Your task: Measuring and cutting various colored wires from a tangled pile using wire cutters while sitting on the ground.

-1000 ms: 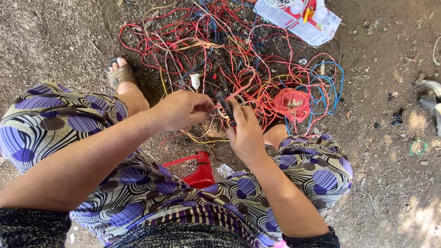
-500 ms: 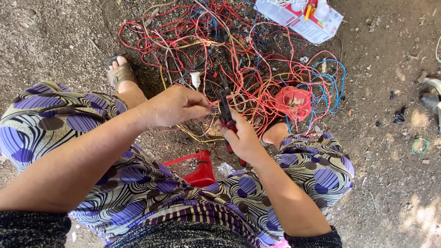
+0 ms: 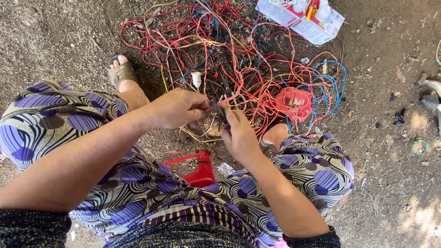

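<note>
Work in hand: you are holding a dark tool (image 3: pixel 219 111), probably cutters or a stripper, against a red wire (image 3: pixel 239 97) at the centre of the frame, just above your knees.
Left hand (image 3: pixel 177 109): fingers curled tight around the tool's near end; it sits left of centre.
Right hand (image 3: pixel 240 135): fingers pinched on the wire and the tool's far side, thumb up; whether the wire is already cut there, you cannot tell.
Progress: judging by the heap, you are early on. The wire pile (image 3: pixel 229 59) in the upper middle is one loose tangle of red, blue, yellow and orange strands, and no sorted or stripped bundle shows anywhere.
Left to do: nearly all the pile, by the look of it.
In the way: the strand you hold runs back into the tangle, so it may drag its neighbours along with it.
Round about: a red coil (image 3: pixel 294 103) lies right of your hands, touching the pile; a white connector (image 3: pixel 196 79) lies among the strands; a white packet (image 3: pixel 301 18) lies at the upper right; a red stool (image 3: pixel 196 167) shows between your knees; your sandal (image 3: pixel 120 72) is at the upper left; the ground (image 3: pixel 390 69) is bare dirt.
</note>
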